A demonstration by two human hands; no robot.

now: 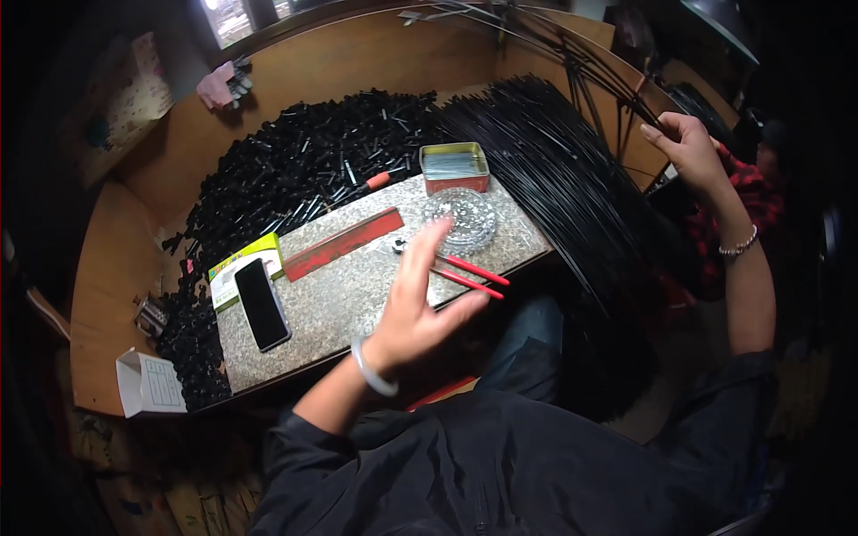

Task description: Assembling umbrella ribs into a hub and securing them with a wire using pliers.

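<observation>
My right hand [693, 154], raised at the upper right, is closed round several long thin black rods [617, 87], perhaps cables. They reach up and to the left past the back board. My left hand [413, 308] hovers over the near side of a speckled stone slab [344, 308], fingers stretched and thumb apart, holding nothing. Partly hidden behind it lie pliers with red handles [483, 270]. A clear glass dish [478, 234] sits just beyond its fingertips. Behind the dish stands a rectangular tin [456, 183] with thin silvery pieces inside.
Black small parts [313, 147] heap behind the slab; a pile of long black rods [536, 152] slopes down its right side. On the slab lie a red metal bar [344, 243], a phone [261, 304] and a green-white packet [232, 268]. A white box [150, 384] stands at left.
</observation>
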